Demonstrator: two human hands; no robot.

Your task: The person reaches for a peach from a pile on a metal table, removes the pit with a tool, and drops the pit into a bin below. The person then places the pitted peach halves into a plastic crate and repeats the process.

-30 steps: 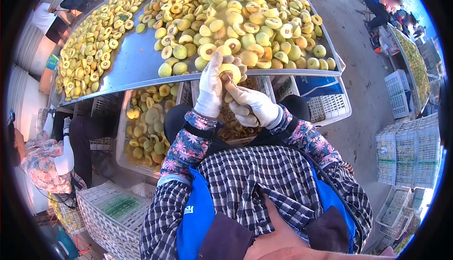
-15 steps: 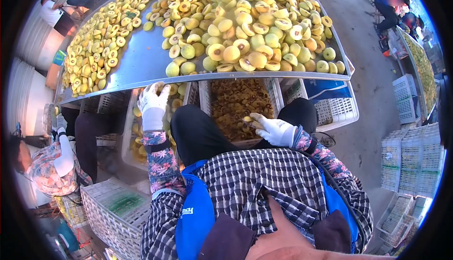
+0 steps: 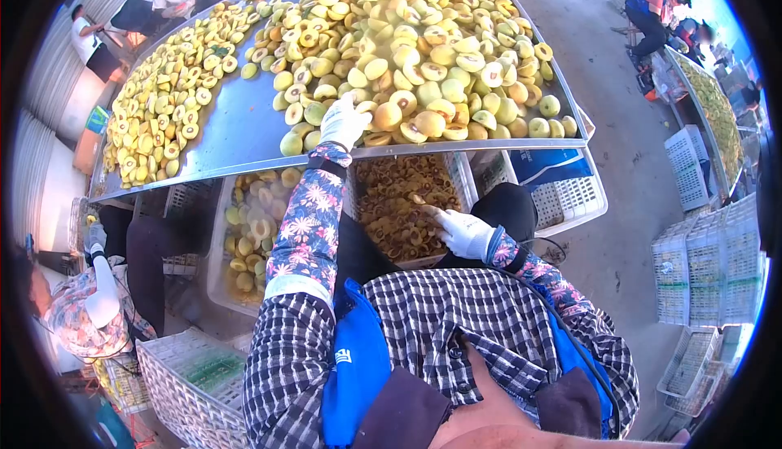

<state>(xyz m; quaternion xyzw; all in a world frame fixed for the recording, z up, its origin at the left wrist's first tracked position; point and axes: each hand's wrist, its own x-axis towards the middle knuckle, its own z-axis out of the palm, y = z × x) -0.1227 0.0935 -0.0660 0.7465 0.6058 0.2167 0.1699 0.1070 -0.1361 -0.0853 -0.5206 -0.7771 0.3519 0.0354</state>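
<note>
My left hand [image 3: 344, 126], in a white glove, reaches over the near edge of the metal table [image 3: 244, 115] and touches the heap of halved yellow-green fruit [image 3: 423, 58], which look like apricots or small peaches. Its fingers are partly spread, with no fruit visibly gripped. Lower and to the right, my gloved right hand [image 3: 466, 234] is closed around a small brownish tool [image 3: 426, 208] that points up and left. The tool's exact kind is hard to make out. Below it, between my knees, is a crate of brown pits and scraps [image 3: 399, 197].
Left of my knees stands a crate of fruit halves [image 3: 252, 225]. A white crate [image 3: 570, 197] with a blue bag is under the table's right end. A co-worker [image 3: 94, 302] sits at my left. Stacked crates [image 3: 709, 262] stand far right, with other people beyond.
My left hand has moved from the table's near edge up and right onto the fruit. The right hand has shifted slightly down and left, and the yellow piece at its fingertips no longer shows.
</note>
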